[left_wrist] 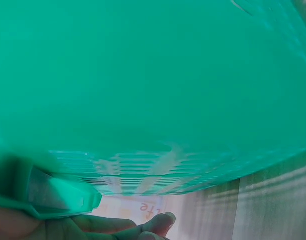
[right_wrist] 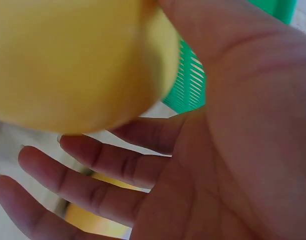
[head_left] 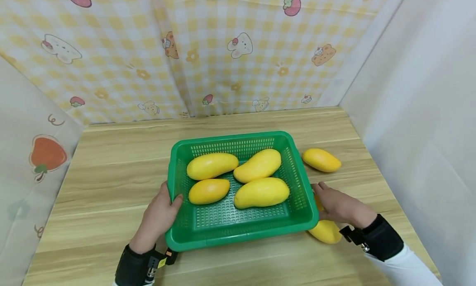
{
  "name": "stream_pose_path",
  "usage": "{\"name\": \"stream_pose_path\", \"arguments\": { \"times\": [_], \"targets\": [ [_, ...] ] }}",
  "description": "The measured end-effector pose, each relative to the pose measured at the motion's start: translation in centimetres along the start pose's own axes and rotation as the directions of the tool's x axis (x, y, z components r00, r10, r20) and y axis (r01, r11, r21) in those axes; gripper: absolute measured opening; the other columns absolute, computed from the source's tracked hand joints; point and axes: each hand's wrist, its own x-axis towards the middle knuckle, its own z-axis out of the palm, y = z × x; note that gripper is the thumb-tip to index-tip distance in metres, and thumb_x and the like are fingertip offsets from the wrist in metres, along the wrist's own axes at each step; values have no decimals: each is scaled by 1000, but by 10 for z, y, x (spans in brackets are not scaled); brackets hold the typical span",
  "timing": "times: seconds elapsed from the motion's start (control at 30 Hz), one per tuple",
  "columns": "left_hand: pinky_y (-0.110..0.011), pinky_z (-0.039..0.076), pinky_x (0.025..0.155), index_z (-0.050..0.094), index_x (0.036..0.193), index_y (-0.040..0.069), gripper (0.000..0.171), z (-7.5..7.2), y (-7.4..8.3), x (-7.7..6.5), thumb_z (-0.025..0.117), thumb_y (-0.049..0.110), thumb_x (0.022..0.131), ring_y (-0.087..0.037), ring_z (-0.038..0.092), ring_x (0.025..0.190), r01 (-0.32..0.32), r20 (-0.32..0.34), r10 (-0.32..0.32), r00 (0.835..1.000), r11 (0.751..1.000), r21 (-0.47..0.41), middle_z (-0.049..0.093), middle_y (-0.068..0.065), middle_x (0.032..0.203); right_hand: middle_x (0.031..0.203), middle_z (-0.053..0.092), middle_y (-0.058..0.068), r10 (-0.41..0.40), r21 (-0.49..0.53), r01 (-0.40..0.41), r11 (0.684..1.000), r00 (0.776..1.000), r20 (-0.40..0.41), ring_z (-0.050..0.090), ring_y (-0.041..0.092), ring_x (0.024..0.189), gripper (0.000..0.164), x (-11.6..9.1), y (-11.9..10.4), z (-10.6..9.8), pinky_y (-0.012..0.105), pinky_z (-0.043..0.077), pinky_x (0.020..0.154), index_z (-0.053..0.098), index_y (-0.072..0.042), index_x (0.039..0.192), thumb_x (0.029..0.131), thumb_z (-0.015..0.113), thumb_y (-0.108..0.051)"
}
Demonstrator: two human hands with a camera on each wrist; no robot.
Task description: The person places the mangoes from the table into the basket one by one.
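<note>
My left hand [head_left: 160, 215] grips the left rim of a green plastic basket [head_left: 241, 237], thumb over the edge and the other fingers outside, below the rim. Several yellow mangoes lie inside, among them a long one [head_left: 262, 192] at front right and a smaller one [head_left: 209, 191] at front left. Just outside the basket's right wall, my right hand [head_left: 340, 205] reaches over another mango [head_left: 325, 231]. In the right wrist view this mango [right_wrist: 68, 65] looms close, the thumb passing beside it and the fingers [right_wrist: 83, 190] spread, hardly bent. The thumb tip is hidden.
One more mango [head_left: 321, 160] rests on the wooden table [head_left: 111, 187], right of the basket's far corner. A checked curtain [head_left: 208, 50] hangs along the back edge. Pale walls or cloths [head_left: 420, 91] stand at both sides.
</note>
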Motion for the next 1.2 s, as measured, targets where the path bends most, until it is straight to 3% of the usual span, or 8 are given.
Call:
{"name": "stream_pose_path", "arguments": {
  "times": [0.1,0.23,0.33,0.53,0.77,1.03,1.2],
  "targets": [
    [-37,52,59,16,144,-10,58,0,0,0,46,14,99,-29,63,80,2,1,-2,1000,1000,-2,54,-30,117,139,34,30,-3,60,3,998,1000,6,53,36,109,98,-1,2,6,50,46,89,26,5,142,78,75,-49],
    [-37,53,59,17,144,-9,58,0,0,0,46,14,100,-28,63,80,-2,1,2,1000,1000,-5,54,-30,117,136,37,27,-17,102,20,995,1000,-23,51,38,111,95,1,4,12,49,46,87,27,3,139,78,72,-54],
    [-37,53,59,17,144,-9,58,0,0,1,46,15,100,-28,63,80,-3,-4,3,1000,1000,-9,54,-29,117,128,44,21,-17,117,24,993,998,-59,52,31,103,91,3,6,12,46,47,83,33,2,135,77,72,-56],
    [-37,52,59,17,144,-9,58,1,-1,0,46,15,100,-28,63,81,5,-4,-5,1000,1000,-16,53,-29,118,121,51,16,7,135,5,991,996,-89,53,23,99,100,1,13,8,44,45,85,37,6,132,70,76,-61],
    [-37,53,59,17,144,-9,58,0,0,-1,46,15,100,-29,63,80,3,-14,-3,1000,1000,-18,53,-30,119,105,51,10,46,96,-35,995,992,-118,51,20,82,90,-15,17,-21,39,44,73,33,3,132,73,78,-48],
    [-38,53,61,16,145,-9,59,-1,0,-2,46,15,100,-30,62,84,5,-8,-5,1000,1000,-23,51,-30,122,111,52,14,123,16,-122,992,987,-104,53,23,82,98,-30,12,-46,38,44,68,29,0,135,72,72,-62],
    [-38,53,61,16,145,-9,59,1,-1,-1,46,14,100,-30,62,84,1,-8,-1,1000,999,-33,52,-30,122,109,53,13,144,-32,-151,988,976,-165,53,23,79,98,-44,3,-64,37,44,64,31,-1,136,72,72,-62]
  ]
}}
